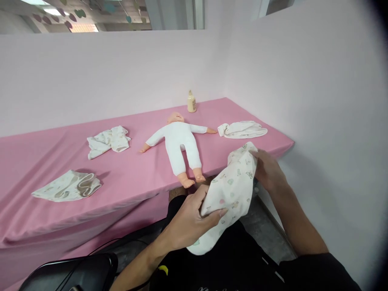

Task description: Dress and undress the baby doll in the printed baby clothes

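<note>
Between my hands, over my lap, hangs a white cloth baby garment [232, 194] with small green and pink prints; its exact kind I cannot tell. My left hand [194, 220] pinches its near side between thumb and fingers. Its far upper end is gripped by my right hand [268, 167], whose fingertips are partly hidden by the cloth. Just beyond, a baby doll [182, 141] in a white bodysuit lies on its back with arms spread, feet towards me at the edge of the pink-covered table [139, 173].
Folded white cloth pieces lie on the table: one at the right [242, 129], one at the left [109, 141] and a cap-like one [68, 186] nearer the front. A cream bottle [191, 102] stands by the back wall. A black chair [71, 273] is at lower left.
</note>
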Available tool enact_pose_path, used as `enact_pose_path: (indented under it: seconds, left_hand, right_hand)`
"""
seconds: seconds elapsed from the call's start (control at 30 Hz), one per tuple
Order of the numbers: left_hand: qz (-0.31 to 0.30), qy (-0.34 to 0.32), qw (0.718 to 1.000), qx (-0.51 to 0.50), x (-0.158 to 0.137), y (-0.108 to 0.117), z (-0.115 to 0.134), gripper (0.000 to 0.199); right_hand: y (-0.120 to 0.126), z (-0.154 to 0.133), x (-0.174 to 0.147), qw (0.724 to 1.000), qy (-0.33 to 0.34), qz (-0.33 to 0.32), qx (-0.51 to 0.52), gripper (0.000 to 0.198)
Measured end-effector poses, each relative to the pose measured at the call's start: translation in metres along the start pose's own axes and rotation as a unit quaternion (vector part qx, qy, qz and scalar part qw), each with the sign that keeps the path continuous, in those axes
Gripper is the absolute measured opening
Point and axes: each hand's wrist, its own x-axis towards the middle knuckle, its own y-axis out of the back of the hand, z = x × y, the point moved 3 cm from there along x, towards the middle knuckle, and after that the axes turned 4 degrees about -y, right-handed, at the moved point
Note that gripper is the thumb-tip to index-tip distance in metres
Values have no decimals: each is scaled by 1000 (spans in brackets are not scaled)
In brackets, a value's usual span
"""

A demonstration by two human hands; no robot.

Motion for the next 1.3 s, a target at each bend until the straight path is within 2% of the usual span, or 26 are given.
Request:
enact_pose_path:
  seconds: [0.1,0.17,0.2,0.23,0.27,0.33,0.37,0.4,0.43,0.53,0.63,0.7,0.77,0.87,0.97,1.03,1.1,1.17,1.3]
  left_hand:
    - [-7,-26,997,71,-1,1,12,37]
    - [16,-72,990,121,2,0,18,32]
    - [28,-98,985,141,4,0,21,30]
    - [39,-123,979,158,7,-2,23,27]
    - [45,-146,973,170,9,-4,24,25]
    - [48,-187,963,185,12,-9,23,20]
    - [48,-205,959,191,13,-12,22,18]
    - [48,-219,955,196,14,-15,21,16]
    - [46,-227,952,201,15,-17,19,14]
    - [52,-217,953,205,17,-17,11,15]
    - [93,-168,969,154,20,-4,0,34]
    - [137,-128,978,96,21,7,-9,38]
    - [164,-92,981,48,21,15,-18,35]
    - [144,-66,987,29,19,17,-29,32]
    - [92,-51,993,54,16,11,-35,28]
    - [61,-41,995,66,14,7,-39,27]
    - [37,-36,996,69,12,3,-43,27]
    - [20,-27,997,68,9,1,-48,29]
    - [-7,-5,998,64,5,-2,-56,29]
  right_hand:
    - [15,12,-5,991,26,0,-131,38]
    - [22,8,-19,966,98,-9,-240,48]
    - [23,4,-29,950,134,-37,-280,49]
    - [22,0,-40,937,160,-89,-297,48]
    - [18,-3,-54,925,164,-175,-295,49]
    - [7,0,-82,888,116,-353,-272,70]
    - [2,4,-93,873,81,-399,-268,82]
    - [-4,10,-102,866,46,-418,-272,85]
    - [-8,16,-107,866,24,-415,-278,80]
    - [-18,30,-106,894,3,-363,-262,51]
    - [-15,24,-82,929,-39,-315,-189,38]
    - [-5,10,-52,961,-52,-236,-133,34]
    - [8,-6,-14,983,-31,-157,-89,32]
    - [31,-15,50,990,11,-93,-104,31]
    - [62,-8,105,965,38,1,-258,39]
    - [84,-4,129,942,76,66,-320,57]
    - [102,-5,142,868,146,132,-456,69]
    - [111,-6,152,815,161,139,-538,68]
    - [115,-8,165,786,128,125,-592,61]
